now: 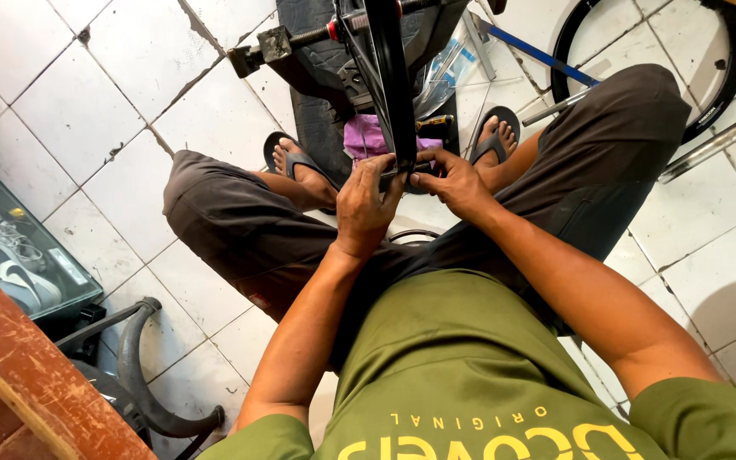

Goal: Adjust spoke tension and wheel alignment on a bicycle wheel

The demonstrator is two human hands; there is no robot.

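Looking down from our seat, we've got a white tiled floor (129, 111) all round, grubby in the grout lines and chipped in spots, and the black bike frame tube (389, 77) standing up between our knees is the thing everything else sits around. Our left hand (366, 204) is right at the lower end of that tube, fingers curled together and pinching something small and dark against it; our right hand (455, 183) meets it from the other side, fingertips closed on the same spot. What exactly is pinched there we can't tell, it's too small. Just behind the tube's base there's a pink rag (366, 136) on a black mat (321, 94), and our flip-flops (300, 162) sit either side of the tube. Up beyond the tube and off to its right lies a black wheel rim (730, 81) with a blue-handled tool (538, 53) across it, plus a metal bar (713, 140) running toward the picture's edge. Well to the left of the tube is a glass case (19, 247) with sneakers inside, a worn red wooden edge (19, 375) nearer us, and a curved black tyre (142, 383) beside that. Freest floor is the stretch of tile to the tube's upper left; the right side's tighter with the rim and bar crowding in.
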